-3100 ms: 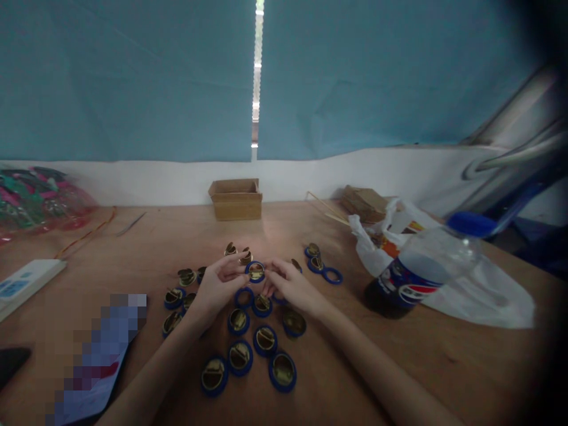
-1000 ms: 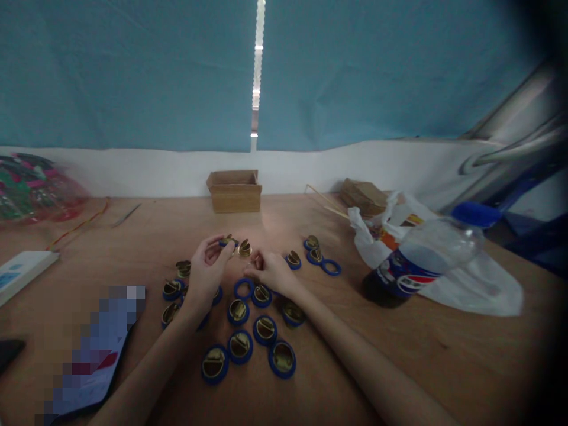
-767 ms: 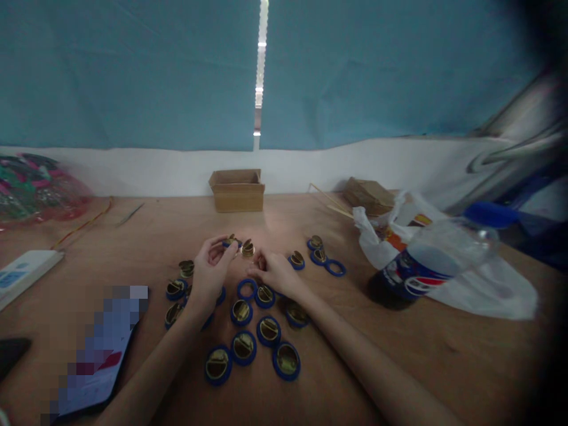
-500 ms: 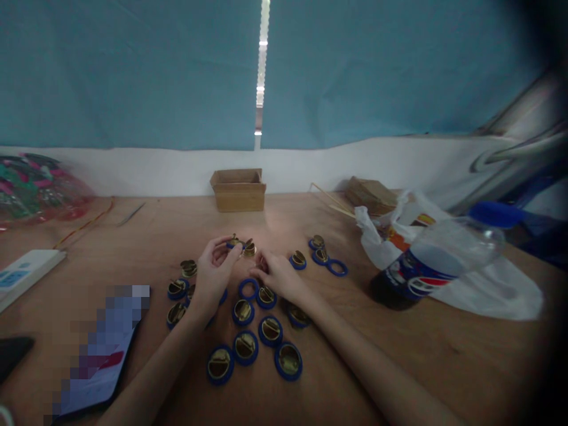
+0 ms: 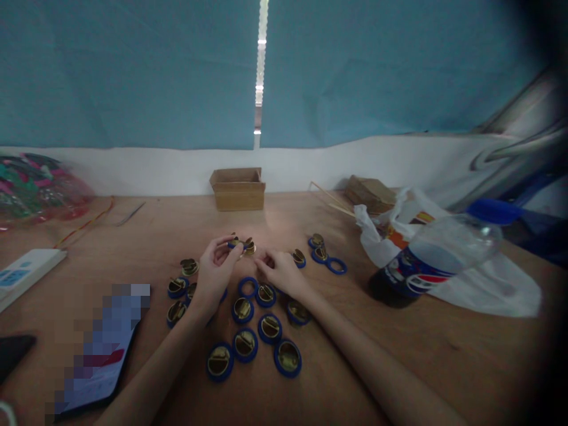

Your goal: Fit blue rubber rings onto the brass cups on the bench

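Across the back we saw a blue-green sheet, split by a bright vertical strip, above a white band of wall. Near it on the wooden table we had an open cardboard box. On the right we noticed a blue-capped cola bottle before a white plastic bag, with a brown packet behind. On the left we saw wrapped pink and green items, a white block with a blue label and a phone, its screen pixelated

Your bare, slim forearms taper to narrow wrists; your left hand and right hand are bare too, with slender fingers.
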`<state>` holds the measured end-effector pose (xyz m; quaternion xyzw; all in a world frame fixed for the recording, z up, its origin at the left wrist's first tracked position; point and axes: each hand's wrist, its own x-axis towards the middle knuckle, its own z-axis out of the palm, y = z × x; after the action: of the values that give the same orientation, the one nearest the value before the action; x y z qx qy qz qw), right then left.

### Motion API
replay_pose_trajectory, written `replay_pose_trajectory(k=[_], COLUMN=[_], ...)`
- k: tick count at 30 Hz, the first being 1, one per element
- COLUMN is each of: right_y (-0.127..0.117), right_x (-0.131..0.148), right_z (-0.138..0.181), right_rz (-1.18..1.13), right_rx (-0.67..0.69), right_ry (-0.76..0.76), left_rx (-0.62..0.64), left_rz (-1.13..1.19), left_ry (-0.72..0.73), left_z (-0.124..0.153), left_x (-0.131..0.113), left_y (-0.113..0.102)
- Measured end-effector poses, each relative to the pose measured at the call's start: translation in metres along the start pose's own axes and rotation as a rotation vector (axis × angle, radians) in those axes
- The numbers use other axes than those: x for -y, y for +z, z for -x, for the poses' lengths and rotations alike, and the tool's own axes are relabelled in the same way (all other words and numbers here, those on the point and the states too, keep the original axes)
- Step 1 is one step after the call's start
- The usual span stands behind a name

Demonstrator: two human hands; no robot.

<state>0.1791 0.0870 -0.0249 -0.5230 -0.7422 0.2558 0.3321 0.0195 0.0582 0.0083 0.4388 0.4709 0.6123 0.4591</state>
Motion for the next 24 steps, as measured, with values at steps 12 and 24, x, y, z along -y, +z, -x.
replay_pose_trajectory(k=[12,24], right_y=[-0.010,-0.034], right_x=[-0.015,0.007], right_z=[-0.002,0.007], right_rz=[-0.648,-0.113], right_rx=[-0.022,-0.032], right_ry=[0.104,-0.055], left_rx=[0.137,0.326], left_rz=[-0.082,-0.073], left_ry=[0.043,0.036], left_z=[0.003,0.013], left_x=[0.006,0.013], left_y=[0.002,0.006])
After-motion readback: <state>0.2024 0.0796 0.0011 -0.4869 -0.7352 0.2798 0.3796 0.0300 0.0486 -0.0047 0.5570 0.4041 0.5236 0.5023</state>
